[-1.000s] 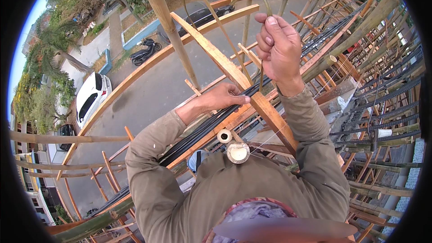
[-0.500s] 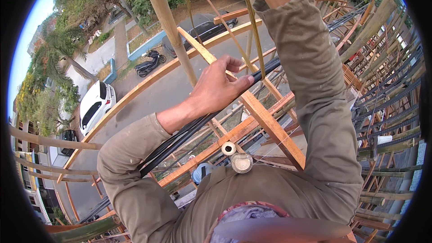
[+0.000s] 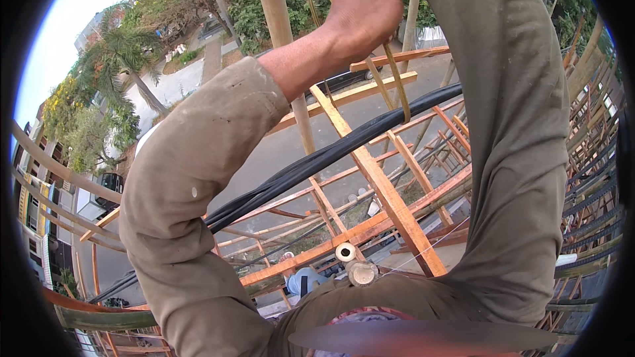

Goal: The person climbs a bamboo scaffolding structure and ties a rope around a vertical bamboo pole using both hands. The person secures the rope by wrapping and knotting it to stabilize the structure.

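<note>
My left hand (image 3: 369, 10) is raised near the top edge, its fingers closed in a fist around a yellow-brown strap (image 3: 398, 82). Below the fist the strap hangs down and loops under a bundle of thick black cables (image 3: 317, 162). The cables run slantwise from my left elbow up to my right sleeve (image 3: 516, 125). My right arm reaches up past the top edge, so the right hand is out of the picture. A second strap (image 3: 311, 0) hangs left of the fist, beside an upright bamboo pole (image 3: 272, 0).
Orange-brown timber beams (image 3: 397, 201) cross beneath the cables, high above a road. Two cut pole ends (image 3: 362, 273) stand against my chest. Bamboo scaffolding (image 3: 595, 178) crowds the right. A person in blue (image 3: 305, 281) is below. Trees (image 3: 112, 59) and a truck (image 3: 92, 203) lie left.
My left hand has left the cables and risen to the strap, closing there. The right hand has gone out above the top edge. The cables appear higher in the picture.
</note>
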